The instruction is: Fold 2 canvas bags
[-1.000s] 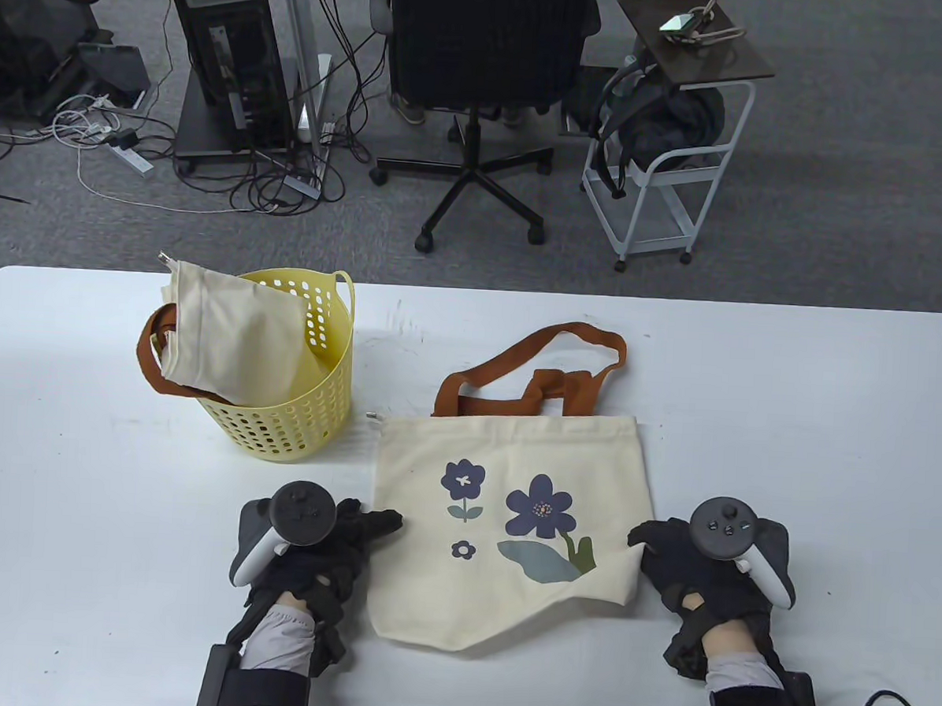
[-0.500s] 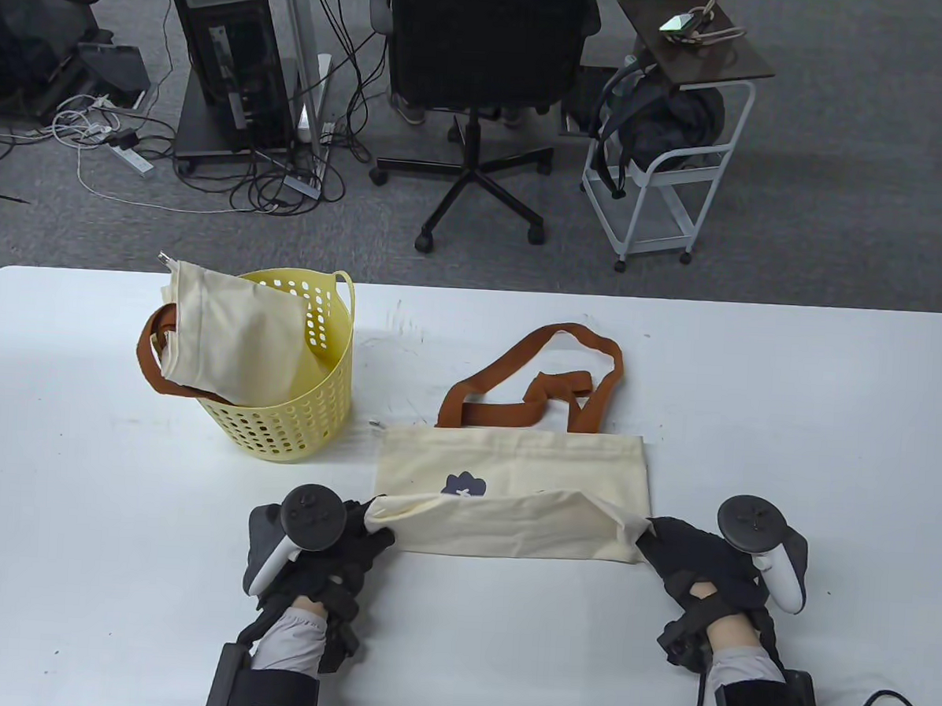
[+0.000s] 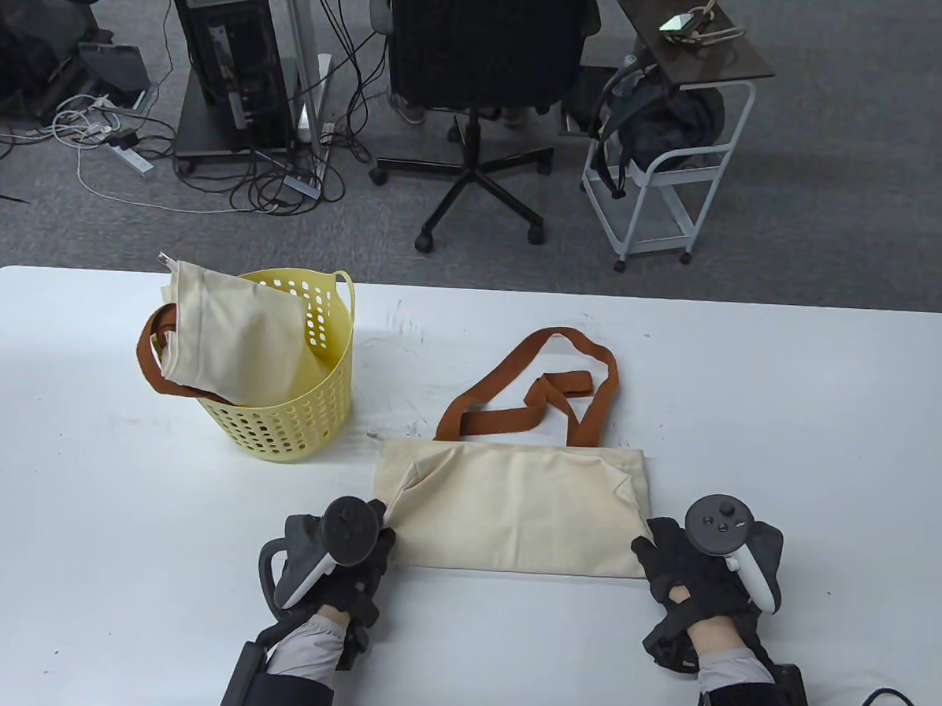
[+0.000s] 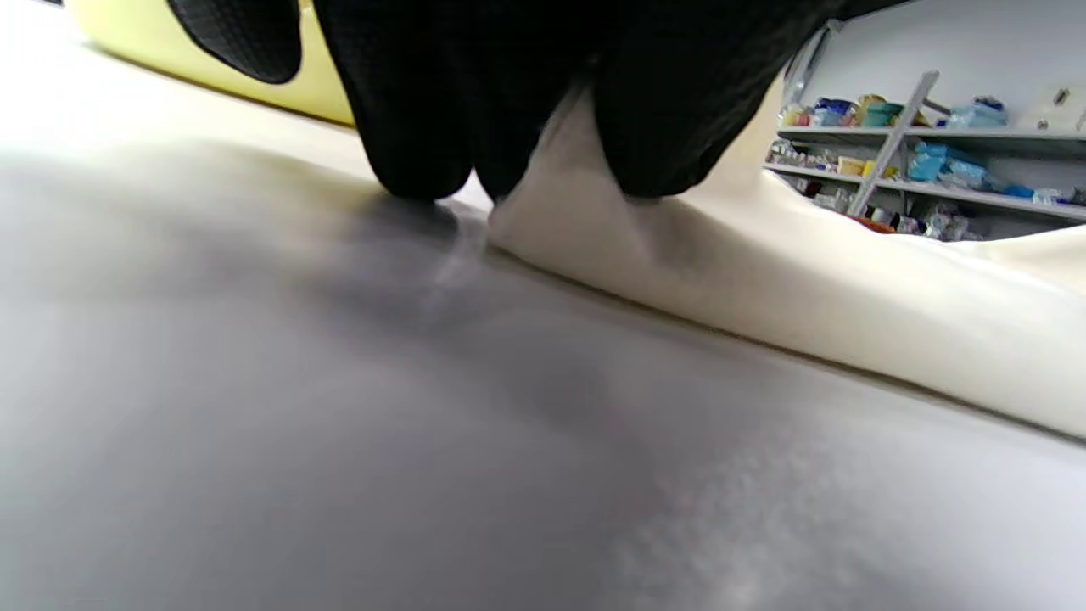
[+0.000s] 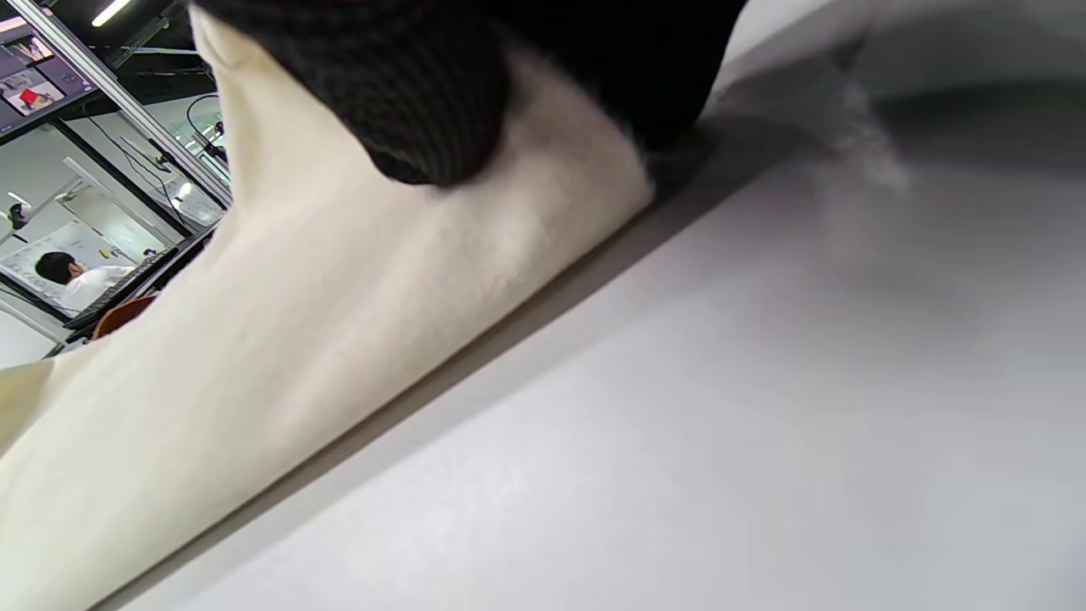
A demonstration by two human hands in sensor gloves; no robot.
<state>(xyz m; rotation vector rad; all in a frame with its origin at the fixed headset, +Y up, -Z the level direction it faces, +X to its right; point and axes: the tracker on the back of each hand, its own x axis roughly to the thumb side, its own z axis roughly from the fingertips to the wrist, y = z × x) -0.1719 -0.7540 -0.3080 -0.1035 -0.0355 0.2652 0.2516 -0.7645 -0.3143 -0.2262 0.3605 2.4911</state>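
Canvas bag (image 3: 514, 509) lies mid-table, doubled over once, brown straps (image 3: 533, 396) still splayed beyond it; left hand (image 3: 342, 547) and right hand (image 3: 700, 566) each pinch a near corner of its cloth. Second bag (image 3: 227, 340) sits unfolded in the yellow basket (image 3: 293, 430), so I judge the job under halfway

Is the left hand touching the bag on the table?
Touching. In the left wrist view the gloved fingers pinch a corner of the cream bag with no gap; the table view shows the left hand at the bag's left edge.
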